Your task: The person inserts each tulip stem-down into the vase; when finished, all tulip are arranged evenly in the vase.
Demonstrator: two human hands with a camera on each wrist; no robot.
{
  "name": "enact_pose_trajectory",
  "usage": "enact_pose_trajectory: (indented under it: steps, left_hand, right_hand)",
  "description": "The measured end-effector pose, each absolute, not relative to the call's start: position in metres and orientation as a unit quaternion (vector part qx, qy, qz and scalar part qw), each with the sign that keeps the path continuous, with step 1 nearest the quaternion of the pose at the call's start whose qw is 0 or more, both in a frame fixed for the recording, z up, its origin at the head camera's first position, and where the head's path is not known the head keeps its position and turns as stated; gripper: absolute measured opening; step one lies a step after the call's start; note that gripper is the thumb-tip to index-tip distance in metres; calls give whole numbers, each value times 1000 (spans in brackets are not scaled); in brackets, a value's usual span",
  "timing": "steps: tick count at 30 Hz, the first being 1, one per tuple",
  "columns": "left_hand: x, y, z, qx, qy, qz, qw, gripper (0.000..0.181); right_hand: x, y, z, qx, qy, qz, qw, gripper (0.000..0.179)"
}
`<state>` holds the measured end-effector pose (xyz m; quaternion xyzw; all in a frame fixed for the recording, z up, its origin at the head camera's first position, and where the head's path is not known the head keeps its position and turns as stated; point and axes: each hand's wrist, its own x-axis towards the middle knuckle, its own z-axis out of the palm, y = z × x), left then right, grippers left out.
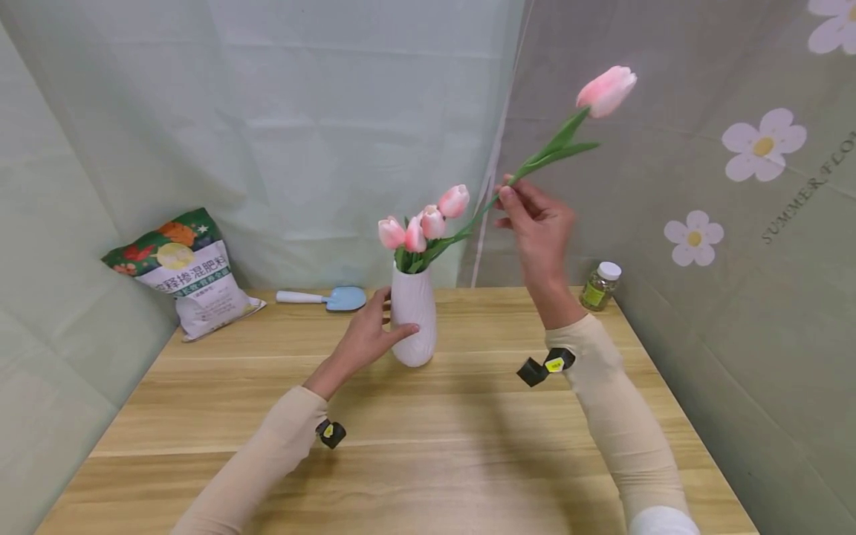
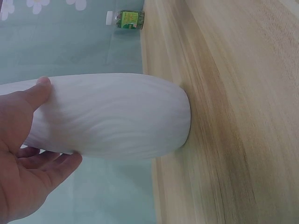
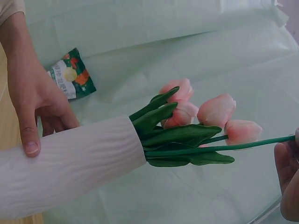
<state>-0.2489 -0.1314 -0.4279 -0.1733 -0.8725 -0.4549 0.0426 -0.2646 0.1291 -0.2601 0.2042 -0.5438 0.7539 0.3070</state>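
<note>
A white ribbed vase (image 1: 414, 319) stands upright on the table with several pink tulips (image 1: 432, 221) in its mouth. My left hand (image 1: 364, 331) grips the vase's side, thumb across the front; the left wrist view shows the thumb and fingers on opposite sides of the vase (image 2: 117, 116). High to the right, my right hand (image 1: 545, 227) pinches the stem of one long tulip (image 1: 605, 93) between thumb and fingers. That stem (image 3: 219, 148) runs down into the vase's mouth in the right wrist view. Its lower end is hidden inside.
A fertilizer bag (image 1: 203, 290) leans at the table's back left. Beside it lies a small trowel (image 1: 344, 299) with a light blue blade. A small white-capped jar (image 1: 600, 286) stands at the back right corner. Fabric walls surround the wooden table (image 1: 428, 461).
</note>
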Motion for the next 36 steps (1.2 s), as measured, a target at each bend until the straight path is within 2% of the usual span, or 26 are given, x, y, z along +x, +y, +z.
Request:
enact_pose_trajectory:
  steps: [8,19,28,36]
  left_hand:
    - [-249,-132,-428,-174,-873,-455,38,89]
    - [-248,-131,-427,-172,-874,-454,41,88]
    - [-248,-131,-427,-176,-871,-456,45,88]
    - [-249,-131,-428,-173,-872,-455,41,87]
  right_hand:
    - [-265,122,-262,218,-556,741,306,28]
    - [-259,111,-280,233,-588,721,281,28]
    - [-258,111,-295,215,-634,680,300,20]
    - [-255,110,-309,208,-662,659,289,20]
